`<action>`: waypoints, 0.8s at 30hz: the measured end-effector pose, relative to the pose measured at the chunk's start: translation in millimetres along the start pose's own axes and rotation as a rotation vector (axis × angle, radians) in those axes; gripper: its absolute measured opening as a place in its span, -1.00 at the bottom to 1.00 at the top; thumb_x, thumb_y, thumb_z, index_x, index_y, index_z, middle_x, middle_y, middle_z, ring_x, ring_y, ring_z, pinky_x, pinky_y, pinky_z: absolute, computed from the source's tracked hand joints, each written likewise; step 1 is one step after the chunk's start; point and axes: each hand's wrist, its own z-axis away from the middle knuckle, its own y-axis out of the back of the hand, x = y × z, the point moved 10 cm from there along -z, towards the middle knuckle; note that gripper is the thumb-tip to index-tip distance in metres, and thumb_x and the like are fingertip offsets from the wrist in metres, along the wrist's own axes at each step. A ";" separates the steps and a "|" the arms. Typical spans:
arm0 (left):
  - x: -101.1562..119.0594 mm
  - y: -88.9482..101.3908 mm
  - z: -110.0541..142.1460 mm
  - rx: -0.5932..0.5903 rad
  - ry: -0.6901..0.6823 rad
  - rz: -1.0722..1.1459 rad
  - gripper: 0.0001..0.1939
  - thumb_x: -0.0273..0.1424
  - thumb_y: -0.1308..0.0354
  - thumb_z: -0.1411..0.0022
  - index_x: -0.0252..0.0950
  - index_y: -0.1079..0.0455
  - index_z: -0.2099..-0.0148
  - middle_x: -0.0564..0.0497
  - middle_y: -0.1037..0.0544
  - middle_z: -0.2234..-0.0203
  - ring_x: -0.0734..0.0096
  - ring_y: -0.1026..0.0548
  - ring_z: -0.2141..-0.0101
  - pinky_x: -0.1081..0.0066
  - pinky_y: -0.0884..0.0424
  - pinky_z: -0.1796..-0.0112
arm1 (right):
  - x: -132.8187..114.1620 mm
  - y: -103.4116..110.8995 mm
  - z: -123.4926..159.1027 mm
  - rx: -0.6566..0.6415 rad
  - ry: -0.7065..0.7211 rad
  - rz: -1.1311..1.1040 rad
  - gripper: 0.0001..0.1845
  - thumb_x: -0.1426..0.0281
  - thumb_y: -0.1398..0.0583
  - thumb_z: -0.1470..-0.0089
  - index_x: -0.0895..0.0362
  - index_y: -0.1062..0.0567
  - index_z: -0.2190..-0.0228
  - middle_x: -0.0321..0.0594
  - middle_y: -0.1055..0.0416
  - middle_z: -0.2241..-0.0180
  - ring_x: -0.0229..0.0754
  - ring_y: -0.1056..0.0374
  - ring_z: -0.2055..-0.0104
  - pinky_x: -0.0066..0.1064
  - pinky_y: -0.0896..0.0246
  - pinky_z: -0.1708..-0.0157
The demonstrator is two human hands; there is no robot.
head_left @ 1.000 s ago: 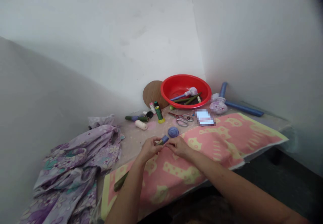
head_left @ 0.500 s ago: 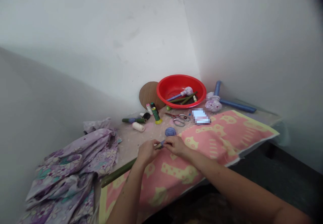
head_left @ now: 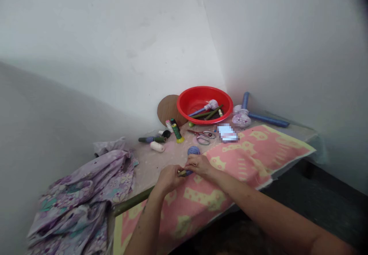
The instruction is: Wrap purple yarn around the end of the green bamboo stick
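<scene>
My left hand is closed around a long green stick, which slants down to the left under my forearm. Blue yarn is wrapped round the stick's right end. Over that end my right hand has its fingers pinched together at the yarn; the strand itself is too fine to make out. Just behind the right hand sits a ball of blue yarn. Under both hands lies a pink and yellow patterned cloth.
Scissors, thread spools and a white roll lie behind the hands. A red basin holds sticks, beside a cardboard disc. Floral fabric is heaped left; blue-wrapped sticks lie right.
Both hands have come slightly lower, and the right fingers have moved over the top of the wrapped end. The stick's right end has dropped a little. The camera view has shifted slightly.
</scene>
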 end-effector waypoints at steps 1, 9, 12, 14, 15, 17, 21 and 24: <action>1.1 -0.3 0.8 -0.013 -0.001 -0.010 -0.70 -0.29 -0.01 0.07 -0.22 -0.40 0.24 -0.03 -0.50 0.44 0.34 -0.41 0.40 0.51 -0.08 0.49 | 0.9 -0.2 -0.3 -0.002 0.000 -0.013 -0.76 0.26 -0.10 0.05 0.13 -0.50 0.50 -0.28 -0.33 0.51 -0.34 -0.24 0.45 -0.55 -0.02 0.49; 9.8 0.0 5.3 -0.017 -0.090 -0.057 -0.71 -0.28 -0.02 0.09 -0.23 -0.40 0.28 0.00 -0.49 0.49 0.35 -0.39 0.45 0.51 -0.02 0.54 | 7.3 -6.4 -1.4 -0.093 -0.048 -0.239 -0.79 0.29 -0.17 0.13 0.19 -0.52 0.54 -0.29 -0.31 0.59 -0.35 -0.21 0.52 -0.55 0.00 0.56; 14.1 -1.1 9.0 -0.036 -0.131 -0.029 -0.75 -0.30 -0.03 0.11 -0.25 -0.40 0.34 0.04 -0.45 0.56 0.43 -0.35 0.52 0.52 0.01 0.56 | 16.0 -18.9 1.7 -0.191 -0.144 -0.446 -0.76 0.28 -0.19 0.18 0.23 -0.51 0.54 -0.30 -0.31 0.63 -0.36 -0.19 0.55 -0.57 0.00 0.58; 16.9 -0.4 11.3 -0.036 -0.153 0.003 -0.78 -0.33 -0.04 0.12 -0.26 -0.40 0.38 0.08 -0.40 0.62 0.48 -0.30 0.56 0.54 0.03 0.57 | 22.5 -26.4 5.1 -0.244 -0.233 -0.571 -0.73 0.26 -0.20 0.23 0.25 -0.51 0.54 -0.31 -0.31 0.64 -0.38 -0.16 0.58 -0.58 0.00 0.61; 18.1 0.6 12.2 -0.029 -0.162 0.023 -0.79 -0.34 -0.04 0.12 -0.27 -0.39 0.39 0.10 -0.37 0.63 0.51 -0.28 0.57 0.54 0.03 0.58 | 25.3 -28.5 6.6 -0.257 -0.276 -0.621 -0.72 0.26 -0.21 0.25 0.26 -0.50 0.55 -0.31 -0.31 0.65 -0.39 -0.15 0.59 -0.59 0.01 0.62; 19.6 3.5 13.3 -0.002 -0.175 0.074 -0.82 -0.35 -0.05 0.13 -0.29 -0.38 0.43 0.13 -0.32 0.66 0.55 -0.23 0.60 0.55 0.04 0.59 | 29.4 -29.8 8.7 -0.265 -0.349 -0.695 -0.72 0.26 -0.22 0.28 0.27 -0.50 0.56 -0.33 -0.30 0.67 -0.40 -0.12 0.62 -0.59 0.04 0.64; 18.7 10.2 13.9 0.063 -0.170 0.255 -0.85 -0.34 -0.08 0.13 -0.34 -0.34 0.50 0.16 -0.21 0.71 0.61 -0.16 0.63 0.56 0.05 0.61 | 36.1 -30.5 10.9 -0.248 -0.469 -0.794 -0.79 0.33 -0.23 0.33 0.26 -0.47 0.63 -0.38 -0.22 0.73 -0.45 -0.01 0.68 -0.59 0.14 0.69; 17.4 10.9 12.7 0.059 -0.155 0.529 -0.83 -0.34 -0.08 0.11 -0.36 -0.33 0.46 0.16 -0.23 0.70 0.62 -0.18 0.64 0.59 -0.02 0.61 | 42.6 -31.5 11.6 -0.200 -0.533 -0.846 -0.85 0.39 -0.19 0.31 0.25 -0.43 0.66 -0.41 -0.16 0.76 -0.45 0.04 0.70 -0.58 0.20 0.70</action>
